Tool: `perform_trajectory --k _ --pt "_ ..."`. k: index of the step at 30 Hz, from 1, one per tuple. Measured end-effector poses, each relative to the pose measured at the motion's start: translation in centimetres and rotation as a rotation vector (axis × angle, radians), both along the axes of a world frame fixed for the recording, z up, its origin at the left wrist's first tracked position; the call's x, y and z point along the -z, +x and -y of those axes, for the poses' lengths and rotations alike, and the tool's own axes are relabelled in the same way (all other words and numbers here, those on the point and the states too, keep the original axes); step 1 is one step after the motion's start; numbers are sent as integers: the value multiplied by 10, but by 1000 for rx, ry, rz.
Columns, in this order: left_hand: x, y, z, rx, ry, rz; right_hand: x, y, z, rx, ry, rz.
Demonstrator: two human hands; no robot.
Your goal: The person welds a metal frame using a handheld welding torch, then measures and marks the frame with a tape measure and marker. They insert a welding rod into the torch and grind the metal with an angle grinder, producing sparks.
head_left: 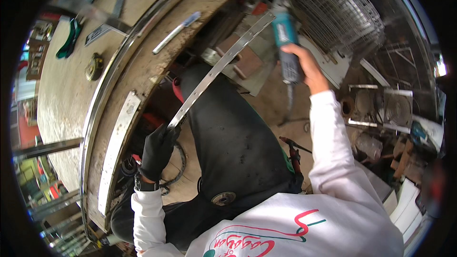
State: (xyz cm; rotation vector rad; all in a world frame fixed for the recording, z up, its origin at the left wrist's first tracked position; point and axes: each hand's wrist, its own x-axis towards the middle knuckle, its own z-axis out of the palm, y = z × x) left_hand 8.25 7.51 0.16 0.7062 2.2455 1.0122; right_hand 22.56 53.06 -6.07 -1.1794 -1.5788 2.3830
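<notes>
My left hand [159,153], in a black glove, is closed around the lower end of a long flat metal strip [216,72] with small holes along it. The strip slants up and to the right across my thigh. Bare and wrapped round the dark body of a teal and black angle grinder [284,35], my right hand [304,64] holds the tool upright at the strip's far end. The grinder's head is blurred, and I cannot tell whether it touches the strip. Its cord hangs below the handle.
Left of me runs a wooden workbench [62,100] edged by a curved-looking metal rail. On it lie a tape measure [94,66], a marker pen [176,32] and another flat metal bar [119,152]. Wire racks [340,12] stand at the far right, above a fan [397,107] and scattered scrap.
</notes>
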Motion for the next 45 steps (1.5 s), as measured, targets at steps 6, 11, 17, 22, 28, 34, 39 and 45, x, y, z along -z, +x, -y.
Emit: perform_trajectory --k 6,11,17,22,28,34,39,45 --pt "-93 -14 -24 17 -102 -10 7 75 9 91 73 101" --pt "-104 -32 -20 98 -78 -316 -14 136 41 148 142 116" --pt "-50 -58 -17 69 -107 -549 29 185 8 101 149 133" --pt "-8 -70 -22 133 21 -412 11 171 14 59 140 58" --pt "21 -79 -23 152 119 -602 1 202 -6 -327 1024 49" --pt "60 -62 -43 128 280 -828 -96 152 123 260 362 9" --pt "98 -59 -50 -42 416 -1009 -86 154 80 208 329 -109" --pt "42 -39 -6 -106 157 -834 -106 127 65 232 297 -280"
